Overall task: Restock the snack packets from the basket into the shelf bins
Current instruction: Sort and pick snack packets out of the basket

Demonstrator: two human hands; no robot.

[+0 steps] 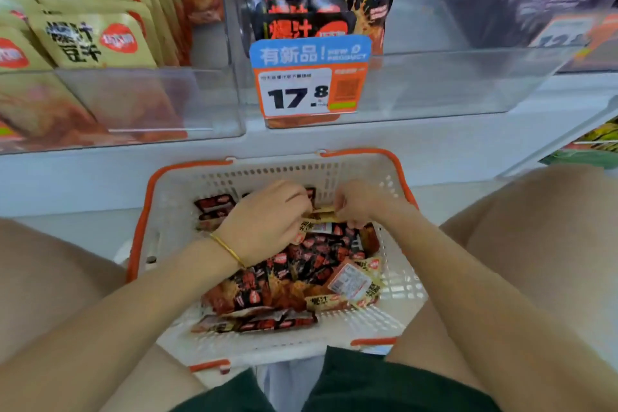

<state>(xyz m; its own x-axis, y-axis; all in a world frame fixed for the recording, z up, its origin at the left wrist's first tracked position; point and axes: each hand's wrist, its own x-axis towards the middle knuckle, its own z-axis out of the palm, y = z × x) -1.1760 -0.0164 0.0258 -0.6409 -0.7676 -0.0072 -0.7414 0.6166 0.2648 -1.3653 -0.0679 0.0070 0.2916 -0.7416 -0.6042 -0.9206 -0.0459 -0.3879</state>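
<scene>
- The snack packets (301,271) were found heaped loose in the white basket (267,174), which was set low between the person's knees, below the shelf.
- Black and tan packets were seen mixed in the heap, so sorting by colour was judged necessary.
- A few tan packets (322,215) were held at the far end of the basket. The left hand (267,214) and the right hand (357,204) were both seen with fingers curled, pinching them from either side.
- The packets were judged light, soft and glossy, and liable to slide off one another. A pinch on the flat sealed edges, or a squared stack gripped across its faces, was considered the soundest hold.
- Two clear shelf bins were noted above: the left bin (150,100) stocked with tan packs, the middle bin (434,84) with black packs at its left and room at its right.
- A price tag (309,84) was fixed to the middle bin's front wall. The raised front walls were judged the obstacle to be cleared when loading.
</scene>
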